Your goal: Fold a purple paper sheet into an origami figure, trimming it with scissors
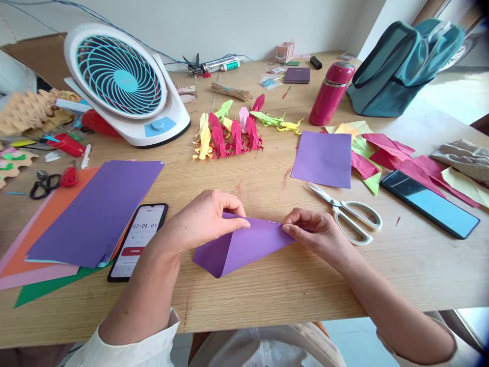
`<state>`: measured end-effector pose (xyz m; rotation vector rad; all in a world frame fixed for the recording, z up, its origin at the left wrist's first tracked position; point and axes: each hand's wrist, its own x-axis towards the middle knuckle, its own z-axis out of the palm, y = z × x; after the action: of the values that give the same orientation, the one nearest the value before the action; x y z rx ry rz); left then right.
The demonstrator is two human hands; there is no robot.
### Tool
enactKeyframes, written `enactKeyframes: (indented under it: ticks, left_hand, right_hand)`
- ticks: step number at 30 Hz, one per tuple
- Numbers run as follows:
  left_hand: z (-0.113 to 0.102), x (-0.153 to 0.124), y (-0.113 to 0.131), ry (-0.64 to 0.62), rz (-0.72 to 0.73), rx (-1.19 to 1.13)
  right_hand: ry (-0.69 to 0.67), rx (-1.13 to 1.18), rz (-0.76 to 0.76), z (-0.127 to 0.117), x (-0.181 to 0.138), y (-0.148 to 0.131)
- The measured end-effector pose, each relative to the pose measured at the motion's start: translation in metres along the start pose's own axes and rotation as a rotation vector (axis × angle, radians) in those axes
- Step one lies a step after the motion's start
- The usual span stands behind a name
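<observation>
Between my hands is a sheet of purple paper (pixel 254 242), bent over on itself with a rounded, uncreased curve at its lower left. My left hand (pixel 208 219) pinches its upper edge between thumb and fingers. At the right corner, my right hand (pixel 313 229) has the paper pinched between thumb and forefinger. Just right of that hand lie white-handled scissors (pixel 346 211), blades slightly apart. Behind them a flat purple square (pixel 323 159) of paper rests on the table. Left of my left forearm, a phone (pixel 139 239) displays a running timer.
Folded paper figures (pixel 233 132) stand behind my hands. A fan (pixel 126 86) and a stack of coloured paper (pixel 95 214) occupy the left. Rightward are a pink bottle (pixel 331 94), a teal bag (pixel 397 71), paper scraps (pixel 397 153) and a second phone (pixel 431 204).
</observation>
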<state>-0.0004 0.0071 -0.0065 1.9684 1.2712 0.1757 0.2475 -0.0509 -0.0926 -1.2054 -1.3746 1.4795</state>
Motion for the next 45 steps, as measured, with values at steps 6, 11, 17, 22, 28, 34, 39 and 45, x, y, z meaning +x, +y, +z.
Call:
enactKeyframes:
  ticks: [6,11,17,22,28,34,39,45]
  left_hand:
    - [0.0004,-0.0005,0.0027,-0.016,0.0,0.021]
    - [0.003,0.0013,0.0016,-0.025,-0.011,-0.017]
    - [0.0046,0.0019,-0.0003,-0.01,-0.009,-0.005]
    - [0.0059,0.0012,0.0005,-0.005,-0.016,0.001]
    - [0.0053,0.0011,0.0006,0.023,0.015,0.011]
    - [0.0053,0.0026,-0.0016,0.005,0.025,0.017]
    - [0.006,0.0033,-0.0004,0.035,0.026,0.012]
    - [0.0066,0.0042,-0.0033,0.03,-0.003,-0.009]
  right_hand:
    - [-0.004,-0.016,-0.004,0.0006,-0.0005,-0.0004]
    - [0.012,-0.084,-0.015,0.0017,-0.0021,-0.0036]
    - [0.036,-0.139,-0.032,0.002,-0.0032,-0.0052]
    - [0.031,-0.123,-0.029,0.0018,-0.0033,-0.0052]
    - [0.022,-0.115,-0.02,0.0011,-0.0025,-0.0037]
    - [0.038,-0.167,-0.034,0.0016,-0.0028,-0.0047]
    - [0.059,-0.236,-0.042,0.0022,-0.0037,-0.007]
    - [0.064,-0.221,-0.03,0.0024,-0.0046,-0.0086]
